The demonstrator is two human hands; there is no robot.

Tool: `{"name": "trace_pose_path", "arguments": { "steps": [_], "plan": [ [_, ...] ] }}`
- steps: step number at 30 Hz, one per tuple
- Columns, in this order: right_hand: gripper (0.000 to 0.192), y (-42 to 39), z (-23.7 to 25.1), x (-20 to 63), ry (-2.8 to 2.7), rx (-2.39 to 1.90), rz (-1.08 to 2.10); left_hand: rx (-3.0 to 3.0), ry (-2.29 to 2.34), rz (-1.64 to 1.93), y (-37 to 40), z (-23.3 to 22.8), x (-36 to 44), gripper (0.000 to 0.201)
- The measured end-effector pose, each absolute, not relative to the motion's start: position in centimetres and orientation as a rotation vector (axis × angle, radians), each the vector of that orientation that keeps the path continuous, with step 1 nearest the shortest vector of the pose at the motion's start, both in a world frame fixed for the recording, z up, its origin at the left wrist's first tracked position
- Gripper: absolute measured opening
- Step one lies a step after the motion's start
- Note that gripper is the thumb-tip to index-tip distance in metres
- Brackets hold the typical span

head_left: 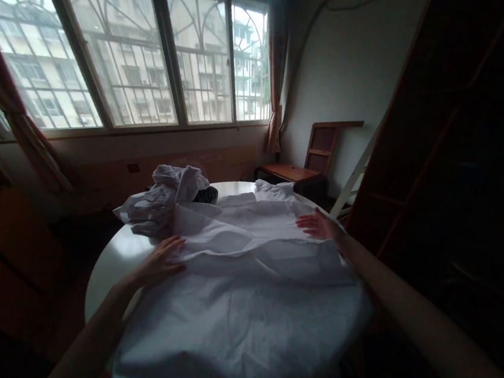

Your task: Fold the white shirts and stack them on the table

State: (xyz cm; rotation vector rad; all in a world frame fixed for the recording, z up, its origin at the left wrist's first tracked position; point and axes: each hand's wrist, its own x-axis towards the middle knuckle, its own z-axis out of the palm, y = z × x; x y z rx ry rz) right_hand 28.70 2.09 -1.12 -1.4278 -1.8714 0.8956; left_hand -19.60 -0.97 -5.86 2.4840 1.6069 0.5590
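- Far left, a red curtain [20,118] hangs beside the barred window [137,56].
- The left hand [162,261] lies flat on the left edge of the white garment [245,287], fingers stretched and slightly apart, gripping nothing.
- A crumpled white cloth pile [166,196] sits beyond it on the round white table [114,259].
- The garment is spread over the table's near middle.
- The right hand [317,225] presses its right edge, fingers open and splayed.
- Far right stands a wooden chair [308,161].

Dim room, daylight ahead of you.
Barred window [128,57], red curtains [23,136], wooden chair [316,151] against the white wall [356,62].
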Motion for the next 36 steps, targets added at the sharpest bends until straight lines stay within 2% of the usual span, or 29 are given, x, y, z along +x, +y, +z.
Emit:
{"name": "trace_pose_path", "arguments": {
  "steps": [4,7,11,14,17,19,21,24,26,30,36],
  "plan": [
    [0.046,0.3,-1.9,31.4,-1.885,-1.457,1.057,2.468,1.698,0.757,-0.6,-6.7,-21.2,0.046],
    [0.055,-1.1,-2.8,33.0,-2.007,-1.434,1.105,2.439,1.781,0.717,-0.7,-6.5,-21.4,0.038],
    [0.039,-2.3,-2.0,33.7,-2.082,-1.45,0.751,2.403,1.904,0.707,-1.3,-5.4,-20.8,0.025],
    [0.029,-3.9,0.6,34.0,-1.899,-1.403,0.436,2.328,2.023,0.727,-1.7,-4.8,-20.3,0.016],
    [0.025,-6.7,3.5,34.1,-1.859,-1.246,0.304,2.274,2.102,0.683,-2.1,-4.7,-20.2,0.013],
    [0.024,-8.8,4.8,33.8,-2.011,-1.218,0.424,2.284,2.133,0.67,-2.3,-4.9,-20.2,0.013],
    [0.02,-10.4,5.4,33.4,-2.273,-1.287,0.736,2.305,2.163,0.671,-2.5,-5.2,-20.3,0.011],
    [0.033,-11.1,4.8,33.1,-2.434,-1.434,1.078,2.322,2.184,0.648,-2.7,-5.5,-20.3,0.007],
    [0.04,-10.3,3.7,33.0,-2.377,-1.514,1.04,2.32,2.193,0.603,-2.9,-5.5,-20.1,0.007],
    [0.041,-8.0,0.6,32.8,-2.35,-1.584,0.869,2.321,2.199,0.508,-3.1,-5.2,-19.8,0.007],
    [0.039,-7.5,-2.8,31.7,-2.435,-1.66,0.928,2.38,2.174,0.374,-3.4,-4.9,-19.8,0.008]
  ]
}}
